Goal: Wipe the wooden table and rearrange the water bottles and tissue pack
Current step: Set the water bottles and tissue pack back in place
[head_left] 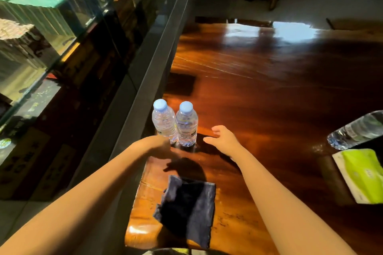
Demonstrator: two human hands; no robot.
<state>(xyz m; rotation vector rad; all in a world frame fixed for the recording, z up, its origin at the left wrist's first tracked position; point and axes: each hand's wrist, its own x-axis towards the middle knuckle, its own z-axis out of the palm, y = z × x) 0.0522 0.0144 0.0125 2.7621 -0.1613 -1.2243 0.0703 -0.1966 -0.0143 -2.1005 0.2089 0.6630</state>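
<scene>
Two clear water bottles with pale blue caps stand upright side by side near the table's left edge, the left bottle (163, 120) touching the right bottle (186, 124). My left hand (159, 144) is at the base of the left bottle; whether it grips it is unclear. My right hand (222, 137) hovers open just right of the right bottle, apart from it. A dark blue cloth (187, 209) lies crumpled on the glossy wooden table (269, 89) between my forearms. A third bottle (356, 130) lies on its side at the far right, above a green-and-white tissue pack (364, 174).
A grey metal rail (145, 89) runs along the table's left edge, with glass shelving of books (41, 27) beyond it. A dark square patch (180, 84) shows on the tabletop behind the bottles. Bright window glare (269, 31) reflects at the far end.
</scene>
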